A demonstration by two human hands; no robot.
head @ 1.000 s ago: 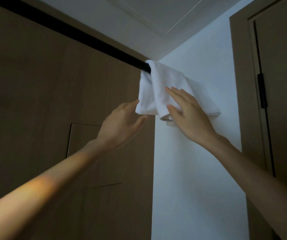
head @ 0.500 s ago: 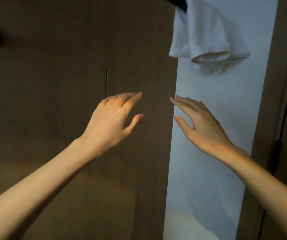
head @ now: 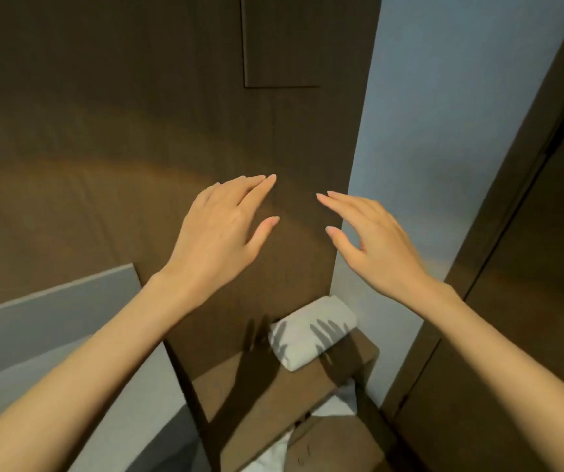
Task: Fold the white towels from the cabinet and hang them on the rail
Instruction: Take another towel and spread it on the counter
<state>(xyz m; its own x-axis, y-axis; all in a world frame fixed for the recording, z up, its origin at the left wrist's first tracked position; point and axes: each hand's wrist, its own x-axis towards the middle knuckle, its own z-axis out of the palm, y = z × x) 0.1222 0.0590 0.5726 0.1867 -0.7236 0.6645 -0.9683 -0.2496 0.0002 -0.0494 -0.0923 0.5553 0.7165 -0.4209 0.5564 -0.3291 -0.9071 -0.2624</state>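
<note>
Both hands were up in the air with nothing in them. The left hand point(head: 219, 229) and right hand point(head: 376, 240) hovered side by side in front of the dark wood panel point(head: 137, 131), a small gap between them. The fingers point(head: 256, 185) were spread fairly wide and mostly straight, relaxed, not gripping or touching anything as far as I could see.

The thing that mattered sat lower down. A folded white towel point(head: 311, 335) lay on a brown wooden shelf point(head: 274, 393), tucked up against the foot of the panel just beside the pale wall point(head: 427, 131). The shadows of both hands fell right across it, so they were pretty much above it but well clear of it. There was also some more white cloth point(head: 340, 401) poking out below the shelf edge. It could've been more towels, but honestly I couldn't tell.

Progress-wise, the rail wasn't in shot at all, so there was no way to count what had already been hung. What I could say is that this towel looked folded already and was just waiting, so for that one the folding part seemed done and the hanging part wasn't. My guess was that the task sat somewhere in the middle, with at least one towel left to go up, maybe more if that lower cloth counted. The likely next step was reaching down to grab the folded one.
</note>
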